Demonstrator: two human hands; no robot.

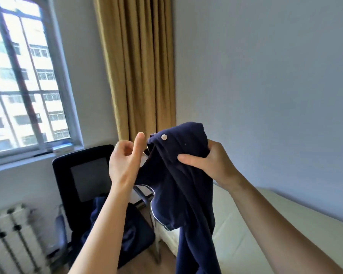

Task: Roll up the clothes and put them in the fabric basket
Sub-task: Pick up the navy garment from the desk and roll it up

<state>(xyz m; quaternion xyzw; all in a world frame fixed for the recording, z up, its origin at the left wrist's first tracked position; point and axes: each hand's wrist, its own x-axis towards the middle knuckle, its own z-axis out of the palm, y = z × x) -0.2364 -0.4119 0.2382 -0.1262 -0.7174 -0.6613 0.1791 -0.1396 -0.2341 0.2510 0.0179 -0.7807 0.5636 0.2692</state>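
A navy blue garment (pixel 178 184) with white piping and a white button hangs in the air in front of me. My right hand (pixel 208 161) grips its bunched upper part, thumb across the front of the cloth. Just left of the garment is my left hand (pixel 125 157), raised with its fingers loosely curled and one finger up by the cloth's top edge; it holds nothing. The lower part of the garment drops out of view at the bottom. More dark blue clothing (pixel 127 230) lies on the chair seat below. No fabric basket is in view.
A black office chair (pixel 83 175) stands below the window (pixel 22 76). A white radiator (pixel 10 240) is at the lower left, a mustard curtain (pixel 139 66) behind. A cream mattress (pixel 246 224) runs along the wall at the right.
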